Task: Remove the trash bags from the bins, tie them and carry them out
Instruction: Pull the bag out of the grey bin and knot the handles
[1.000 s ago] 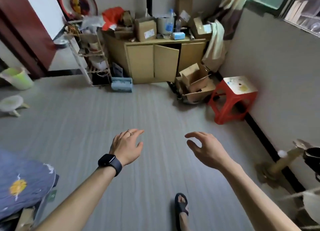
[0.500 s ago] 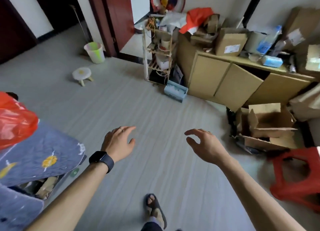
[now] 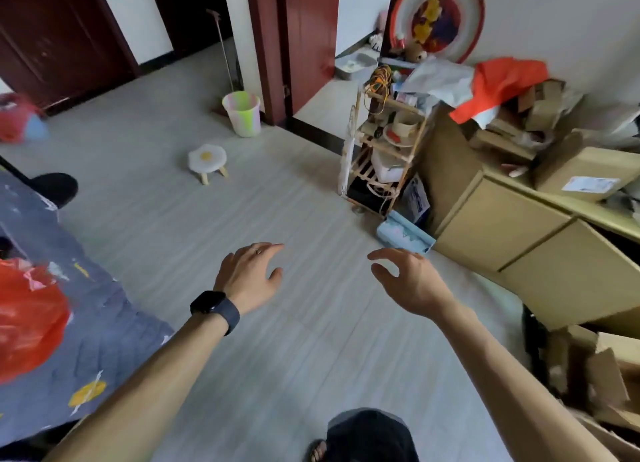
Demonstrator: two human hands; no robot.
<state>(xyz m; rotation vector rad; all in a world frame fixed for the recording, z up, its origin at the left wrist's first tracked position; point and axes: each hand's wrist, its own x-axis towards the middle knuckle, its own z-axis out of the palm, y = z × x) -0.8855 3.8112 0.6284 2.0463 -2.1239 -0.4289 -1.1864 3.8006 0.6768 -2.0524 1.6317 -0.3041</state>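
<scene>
Trash bin (image 3: 241,113) is standing on the floor (image 3: 277,202) beside the dark red door frame (image 3: 266,63); left hand (image 3: 249,274) and right hand (image 3: 412,281) are hovering well apart from it, fingers (image 3: 272,246) loosely spread, holding nothing.

left wrist: black smartwatch (image 3: 212,305) | left hand (image 3: 249,276): 1 ring (image 3: 257,251) (thin band) | foot: dark sandal (image 3: 317,450)

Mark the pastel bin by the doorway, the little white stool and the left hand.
pastel bin (image 3: 243,118): head view, front of its wall.
white stool (image 3: 207,158): head view, top of the seat.
left hand (image 3: 247,276): head view, back of the hand.
</scene>
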